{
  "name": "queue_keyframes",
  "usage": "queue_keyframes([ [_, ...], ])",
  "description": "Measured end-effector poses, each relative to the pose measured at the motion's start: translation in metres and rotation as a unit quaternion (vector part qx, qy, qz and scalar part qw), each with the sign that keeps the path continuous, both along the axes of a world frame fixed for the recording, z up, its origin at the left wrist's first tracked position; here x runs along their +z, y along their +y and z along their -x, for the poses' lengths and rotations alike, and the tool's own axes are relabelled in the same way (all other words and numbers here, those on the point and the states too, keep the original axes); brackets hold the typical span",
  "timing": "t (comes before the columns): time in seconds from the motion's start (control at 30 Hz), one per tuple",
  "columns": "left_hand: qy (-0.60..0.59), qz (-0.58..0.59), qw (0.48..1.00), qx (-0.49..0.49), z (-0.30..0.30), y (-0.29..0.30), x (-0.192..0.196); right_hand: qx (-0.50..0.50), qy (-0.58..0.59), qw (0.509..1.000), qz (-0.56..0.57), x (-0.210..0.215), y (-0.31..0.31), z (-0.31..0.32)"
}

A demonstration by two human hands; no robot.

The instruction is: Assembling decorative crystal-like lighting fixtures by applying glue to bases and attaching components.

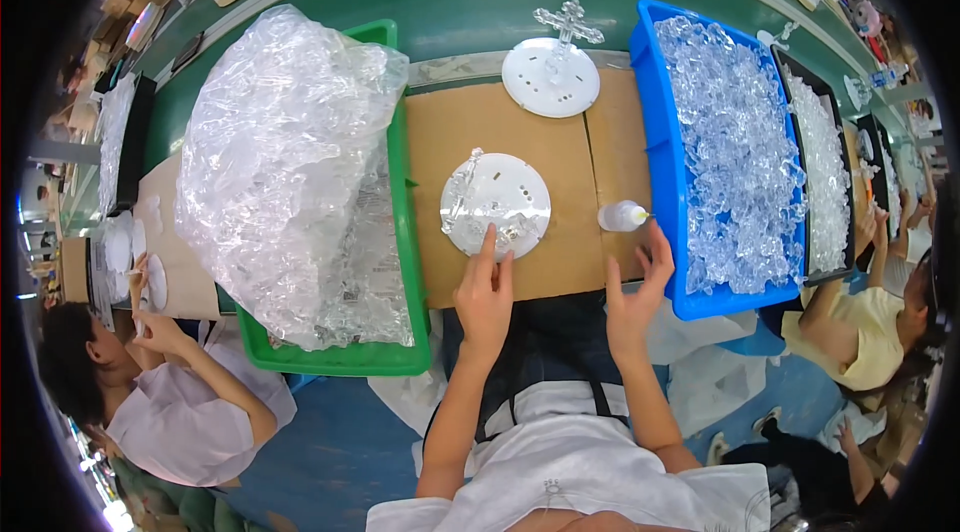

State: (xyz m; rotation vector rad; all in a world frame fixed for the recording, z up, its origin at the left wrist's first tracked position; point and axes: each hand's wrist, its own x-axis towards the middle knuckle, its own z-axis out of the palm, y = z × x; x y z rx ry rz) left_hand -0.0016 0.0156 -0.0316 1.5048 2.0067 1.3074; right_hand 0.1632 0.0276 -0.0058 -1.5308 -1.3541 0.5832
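Note:
My left hand (484, 307) has its index finger stretched onto a clear plastic ornament (463, 190) that lies on a round white base (522, 182). The other fingers reach the near rim of that base, and no grip round anything shows. Beside the small white squeeze bottle (622, 216) with a yellowish tip is my right hand (640, 297), its thumb and fingers apart and nothing between them. The bottle lies tilted on the cardboard sheet (570, 272). Farther back, a clear cross (568, 22) stands upright on a second round white base (550, 92).
A green bin (412, 282) heaped with a clear plastic bag (280, 162) stands at left. On the right is a blue bin (655, 132) of clear pieces, with a black tray (845, 262) beyond it. Co-workers sit at left (190, 402) and right (850, 332).

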Motion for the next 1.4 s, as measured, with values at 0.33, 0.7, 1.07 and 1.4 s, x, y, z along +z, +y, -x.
queue_keyframes([
  [0.33,0.018,-0.007,1.000,0.000,-0.001,0.000,-0.008,0.136,-0.006,0.985,0.104,0.003,-0.001,-0.006],
  [0.7,-0.007,-0.008,1.000,-0.001,-0.001,0.000,-0.009,0.261,-0.102,0.946,0.161,0.005,-0.015,0.013],
  [1.07,-0.015,-0.009,1.000,-0.005,-0.001,0.001,-0.008,0.262,-0.105,0.948,0.149,0.006,-0.007,0.019],
  [1.4,0.014,-0.022,1.000,-0.008,0.001,0.000,-0.007,0.261,-0.096,0.949,0.146,0.006,-0.007,0.021],
])
